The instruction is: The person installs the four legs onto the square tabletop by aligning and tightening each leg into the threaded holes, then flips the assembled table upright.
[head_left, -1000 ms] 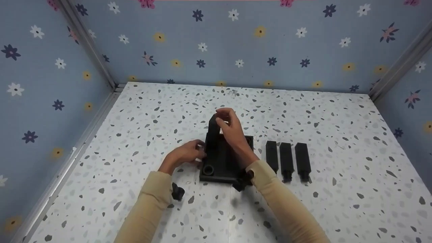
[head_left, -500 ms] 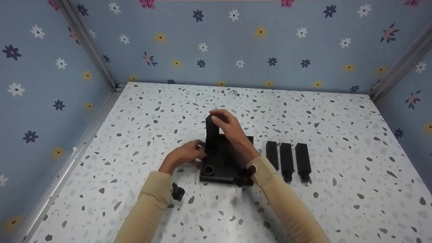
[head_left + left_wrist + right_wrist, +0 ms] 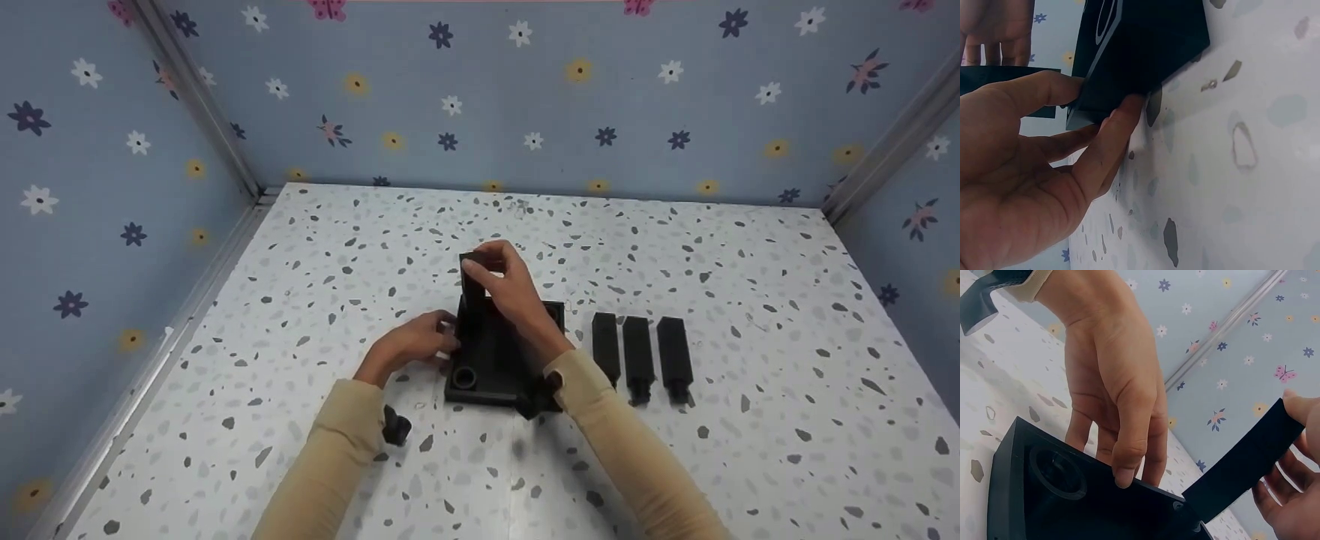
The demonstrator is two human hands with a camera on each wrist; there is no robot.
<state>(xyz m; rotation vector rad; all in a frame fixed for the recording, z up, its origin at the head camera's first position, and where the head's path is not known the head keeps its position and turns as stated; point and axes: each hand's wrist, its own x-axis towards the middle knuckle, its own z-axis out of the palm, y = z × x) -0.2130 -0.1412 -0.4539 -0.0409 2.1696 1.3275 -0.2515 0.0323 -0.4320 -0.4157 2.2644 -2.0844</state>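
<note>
A shallow black square tray [image 3: 495, 367] with raised walls lies on the speckled table, a round ring-shaped socket [image 3: 464, 377] showing in its near left corner. My left hand [image 3: 412, 341] grips the tray's left wall, thumb over the rim and fingers outside and below, as the left wrist view shows. At the far left corner a black square post [image 3: 471, 292] stands on end. My right hand [image 3: 514, 289] pinches its upper end between thumb and fingers. In the right wrist view the post's lower end [image 3: 1202, 500] meets the corner socket.
Right of the tray lie three more black square posts [image 3: 637, 356], side by side, with narrower knobbed ends toward me. A black camera [image 3: 396, 427] is on my left wrist, another [image 3: 534, 401] on my right. Flower-patterned walls [image 3: 525, 97] enclose the table's back and sides.
The post has turned about its length and its top has shifted slightly left. My right thumb and fingers have changed their place on it. My left hand and the tray have stayed put.
</note>
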